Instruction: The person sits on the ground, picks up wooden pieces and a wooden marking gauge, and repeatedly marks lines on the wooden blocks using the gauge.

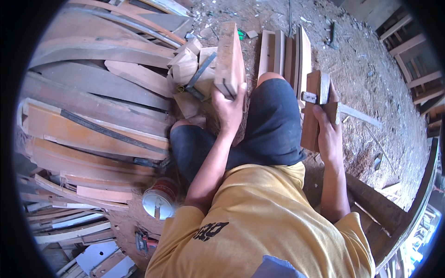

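Note:
My left hand [228,105] is closed around the near end of a thick wooden board [229,55], which tilts up and away from me. A dark seam shows at its near end, so I cannot tell whether it is one piece or two. To the right, my right hand [328,134] grips a reddish-brown wooden block tool [313,116]. A small pale, metal-looking piece [309,97] sticks out on the tool's left side. On its right lies a thin pale strip [361,115]; whether it joins the tool I cannot tell. The two hands are apart, either side of my raised knee.
Stacked curved planks [92,92] fill the left side. Cut wood offcuts [186,67] with a dark, hammer-like tool [201,72] lie beyond my left hand. Upright boards [279,51] stand ahead. A white-topped bucket [157,204] sits at lower left. Shavings cover the ground [371,88].

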Available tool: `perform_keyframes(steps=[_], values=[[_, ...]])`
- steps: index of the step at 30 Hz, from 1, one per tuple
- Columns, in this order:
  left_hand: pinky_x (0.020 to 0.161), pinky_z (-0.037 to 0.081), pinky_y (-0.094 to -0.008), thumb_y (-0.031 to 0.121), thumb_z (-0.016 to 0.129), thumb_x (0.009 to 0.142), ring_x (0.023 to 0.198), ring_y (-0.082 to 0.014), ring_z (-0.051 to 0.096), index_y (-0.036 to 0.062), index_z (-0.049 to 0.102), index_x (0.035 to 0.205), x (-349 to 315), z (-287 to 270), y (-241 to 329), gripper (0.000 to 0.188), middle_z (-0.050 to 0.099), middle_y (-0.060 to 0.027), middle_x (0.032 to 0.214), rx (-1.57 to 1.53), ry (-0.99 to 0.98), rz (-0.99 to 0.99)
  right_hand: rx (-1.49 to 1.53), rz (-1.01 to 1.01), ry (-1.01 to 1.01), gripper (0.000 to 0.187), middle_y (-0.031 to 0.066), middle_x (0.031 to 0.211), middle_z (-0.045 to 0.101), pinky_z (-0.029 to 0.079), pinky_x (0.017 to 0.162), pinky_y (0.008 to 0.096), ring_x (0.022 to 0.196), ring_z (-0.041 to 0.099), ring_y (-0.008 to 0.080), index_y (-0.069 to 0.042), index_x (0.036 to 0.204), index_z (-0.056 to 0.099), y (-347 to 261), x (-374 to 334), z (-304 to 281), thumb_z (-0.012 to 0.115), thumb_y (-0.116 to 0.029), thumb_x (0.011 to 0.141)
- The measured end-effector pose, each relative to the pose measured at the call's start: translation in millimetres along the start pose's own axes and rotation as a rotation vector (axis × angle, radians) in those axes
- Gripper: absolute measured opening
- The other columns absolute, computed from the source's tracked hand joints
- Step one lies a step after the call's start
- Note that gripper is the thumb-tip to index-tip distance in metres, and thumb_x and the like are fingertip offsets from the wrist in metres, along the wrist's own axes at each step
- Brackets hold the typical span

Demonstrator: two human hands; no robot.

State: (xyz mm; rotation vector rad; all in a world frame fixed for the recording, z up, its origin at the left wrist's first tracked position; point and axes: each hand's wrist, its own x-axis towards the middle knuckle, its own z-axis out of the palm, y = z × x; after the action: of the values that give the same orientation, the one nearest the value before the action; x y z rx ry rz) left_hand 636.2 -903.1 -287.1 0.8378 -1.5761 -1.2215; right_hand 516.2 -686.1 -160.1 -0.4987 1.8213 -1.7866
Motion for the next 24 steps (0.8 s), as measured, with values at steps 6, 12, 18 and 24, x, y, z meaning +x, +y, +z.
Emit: perform_keyframes(steps=[6,12,18,24], values=[[0.095,0.051,-0.0353,0.025,0.080,0.100,0.104,-0.0170,0.064,-0.0023,0.061,0.123,45.8,-34.3,-1.4,0.040,0.071,-0.0094,0.111,-0.166,0.123,0.072,-0.004,0.043,-0.020,0.072,0.0145,0.165,0.042,0.031,0.125,0.0372,0.151,0.040,0.0205,-0.005,0.171,0.023,16.5,-10.2,-2.2,0.051,0.000,0.104],[0.099,0.052,-0.0434,0.070,0.047,0.107,0.114,-0.0283,0.066,-0.0064,0.055,0.142,82.2,-90.2,-23.9,0.084,0.071,-0.0148,0.123,0.089,0.132,0.259,0.017,0.025,0.021,0.067,0.0161,0.145,0.060,0.057,0.101,0.0389,0.119,0.069,0.0254,-0.011,0.170,0.029,20.5,-12.2,0.3,0.053,-0.010,0.107],[0.109,0.049,-0.0420,0.088,0.028,0.098,0.123,-0.0231,0.061,0.0016,0.054,0.144,87.6,-74.0,-42.5,0.101,0.063,-0.0110,0.134,-0.304,-0.224,-0.137,-0.022,0.132,-0.060,0.069,0.0173,0.161,0.046,0.039,0.120,0.0402,0.145,0.048,0.0262,-0.006,0.170,0.025,19.3,-17.2,0.4,0.051,-0.006,0.106],[0.088,0.053,-0.0355,0.080,0.044,0.103,0.093,-0.0177,0.067,-0.0026,0.072,0.103,86.3,-38.1,-46.5,0.087,0.073,-0.0063,0.095,-0.389,-0.645,-0.124,-0.058,0.050,-0.390,0.072,0.0200,0.169,0.036,0.023,0.129,0.0415,0.158,0.032,0.0275,0.000,0.170,0.024,0.9,-33.7,28.2,0.053,-0.009,0.104]])
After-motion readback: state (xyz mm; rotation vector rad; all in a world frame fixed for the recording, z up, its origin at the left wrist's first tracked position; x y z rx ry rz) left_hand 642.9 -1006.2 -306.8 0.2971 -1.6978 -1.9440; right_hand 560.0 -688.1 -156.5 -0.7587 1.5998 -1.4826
